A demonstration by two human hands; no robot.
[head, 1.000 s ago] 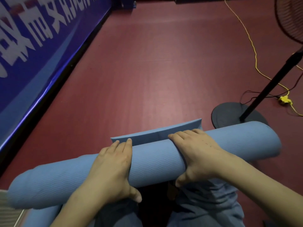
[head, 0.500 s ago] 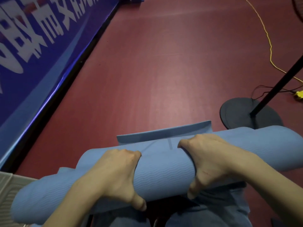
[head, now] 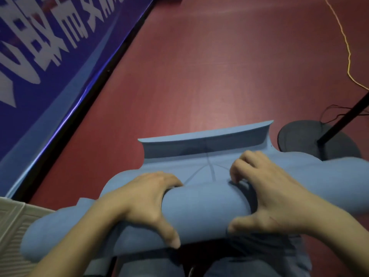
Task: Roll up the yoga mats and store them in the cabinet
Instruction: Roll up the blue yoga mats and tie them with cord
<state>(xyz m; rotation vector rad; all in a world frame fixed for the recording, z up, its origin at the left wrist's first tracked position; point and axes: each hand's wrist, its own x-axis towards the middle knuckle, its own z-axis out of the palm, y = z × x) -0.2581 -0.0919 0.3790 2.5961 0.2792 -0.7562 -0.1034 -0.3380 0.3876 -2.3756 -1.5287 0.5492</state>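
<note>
A blue yoga mat [head: 201, 212] lies almost fully rolled across the view, just above my knees. Its short free end [head: 205, 145] still lies flat on the red floor beyond the roll, its far edge curling up. My left hand [head: 143, 198] grips the roll left of the middle, fingers curled over the top and thumb underneath. My right hand [head: 267, 190] grips it right of the middle, fingertips digging into the mat and thumb pointing left under the roll. No cabinet is in view.
A blue banner wall [head: 50, 56] with white lettering runs along the left. A black fan base [head: 299, 138] with its pole [head: 343, 118] stands at the right, with a yellow cable [head: 347, 56] on the red floor [head: 199, 66]. A pale ribbed panel [head: 12, 220] lies at the lower left.
Both hands went from lying flat on the roll to curling round it. The roll has turned forward and the free end has grown shorter. The view has tilted nearer.
</note>
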